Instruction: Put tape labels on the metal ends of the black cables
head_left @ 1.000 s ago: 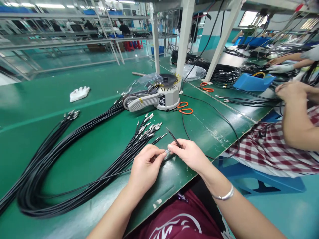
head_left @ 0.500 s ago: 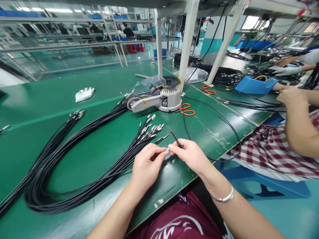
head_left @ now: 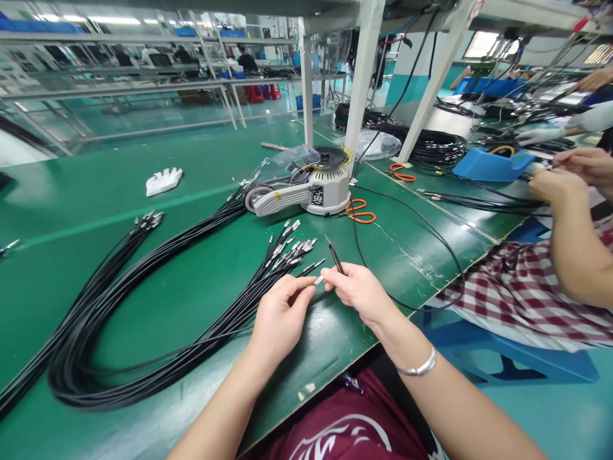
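Observation:
My left hand [head_left: 281, 308] pinches the end of a black cable close to its small metal connector [head_left: 318, 280]. My right hand [head_left: 357, 289] is closed around dark pointed tweezers [head_left: 334, 254], which stick up and away from me. Its thumb and forefinger meet the connector's far end. Just beyond my hands, a bundle of black cables [head_left: 211, 332] curves over the green table, with several silver connectors [head_left: 292, 249] at its near end. The part of the held cable under my left hand is hidden.
A grey round tape dispenser [head_left: 325, 191] stands ahead, beside orange-handled scissors [head_left: 361, 211]. A white glove [head_left: 164, 182] lies to the left. White posts [head_left: 363, 76] rise from the table. On the right, a co-worker's hands [head_left: 560, 182] work near a blue bin [head_left: 493, 164].
My right hand has shifted slightly left and up, and the tweezers stand more upright. More of the connector shows between my fingers. The co-worker's second hand has come into view.

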### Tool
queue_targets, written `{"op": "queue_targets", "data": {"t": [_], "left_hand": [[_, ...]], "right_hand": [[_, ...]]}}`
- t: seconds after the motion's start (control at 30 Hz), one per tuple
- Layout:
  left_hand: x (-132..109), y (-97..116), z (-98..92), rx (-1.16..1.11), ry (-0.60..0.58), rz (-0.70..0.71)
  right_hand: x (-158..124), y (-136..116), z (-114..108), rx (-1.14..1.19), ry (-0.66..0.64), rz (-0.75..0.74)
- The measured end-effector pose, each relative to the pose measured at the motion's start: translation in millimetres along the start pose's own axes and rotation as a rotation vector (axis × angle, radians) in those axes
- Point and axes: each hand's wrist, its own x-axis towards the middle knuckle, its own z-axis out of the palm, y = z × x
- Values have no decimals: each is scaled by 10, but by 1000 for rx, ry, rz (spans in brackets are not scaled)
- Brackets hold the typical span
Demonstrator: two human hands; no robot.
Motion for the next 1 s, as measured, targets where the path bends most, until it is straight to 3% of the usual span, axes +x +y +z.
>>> {"op": "queue_targets", "data": {"t": [0.1,0.23,0.33,0.5,1.0], "left_hand": [[2,9,2,-80,10,-91],[27,18,-9,-272,-30,-371],[40,8,-1,-336,-45,-482],[42,-18,28,-309,-25,-504],[54,-13,39,-264,-11,-500]], "right_hand": [[-6,20,6,-79,18,-99],[-86,140,-49,-405,150,-388],[-166,293,-94,-595,193,-469],[-246,428,-91,-711,170,-524],[-251,391,-74,-715,168,-471]]}}
